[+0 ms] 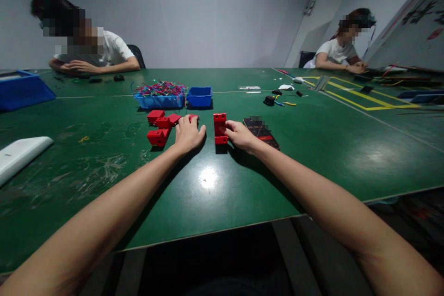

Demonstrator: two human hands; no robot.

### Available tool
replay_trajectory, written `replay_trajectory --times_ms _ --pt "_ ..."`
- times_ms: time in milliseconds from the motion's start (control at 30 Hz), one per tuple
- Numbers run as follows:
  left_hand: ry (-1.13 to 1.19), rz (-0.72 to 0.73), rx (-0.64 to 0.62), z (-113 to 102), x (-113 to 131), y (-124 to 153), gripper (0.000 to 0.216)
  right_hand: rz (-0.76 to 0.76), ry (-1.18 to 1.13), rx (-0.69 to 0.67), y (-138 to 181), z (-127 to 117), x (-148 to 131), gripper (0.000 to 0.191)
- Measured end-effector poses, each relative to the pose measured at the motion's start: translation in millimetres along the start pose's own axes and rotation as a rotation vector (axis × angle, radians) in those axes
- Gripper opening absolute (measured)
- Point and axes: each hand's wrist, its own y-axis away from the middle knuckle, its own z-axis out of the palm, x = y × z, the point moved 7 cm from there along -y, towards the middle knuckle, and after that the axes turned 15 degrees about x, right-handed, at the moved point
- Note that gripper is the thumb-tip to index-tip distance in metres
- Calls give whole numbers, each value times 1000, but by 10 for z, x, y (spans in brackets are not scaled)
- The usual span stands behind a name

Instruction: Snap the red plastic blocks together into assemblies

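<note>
My right hand (239, 135) grips a red plastic block (219, 128) that stands upright on the green table (208, 180), fingers curled against its right side. My left hand (188, 133) rests palm down, fingers curled over a small red part (193, 117) at the edge of a cluster of red plastic blocks (160, 127). What lies under its fingers is mostly hidden. A phone (261, 132) with a lit screen lies just right of my right hand.
Behind the blocks stand a blue bin of coloured wires (160, 94) and a small blue bin (199, 96). A white tray (21, 153) lies at the left and a large blue bin (22, 90) at the far left. Two people sit at the far side. Small black parts (269, 100) lie right of centre.
</note>
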Motion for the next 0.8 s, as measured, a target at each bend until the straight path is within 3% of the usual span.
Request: replay_trajectory --times_ms 167,300,500,633,800 --pt "-48 -25 -88 110 -78 -4 61 -32 43 2 -3 -9 -4 19" --pt "9 53 -99 109 -32 -3 55 -89 137 15 -7 -18 -13 19" --pt "375 262 -114 64 161 15 36 -278 352 80 1 -51 -93 20" --pt "550 394 -151 37 295 73 36 -333 390 140 -10 -101 -99 18" --pt "548 339 -159 8 308 91 42 -340 396 111 -18 -92 -90 22"
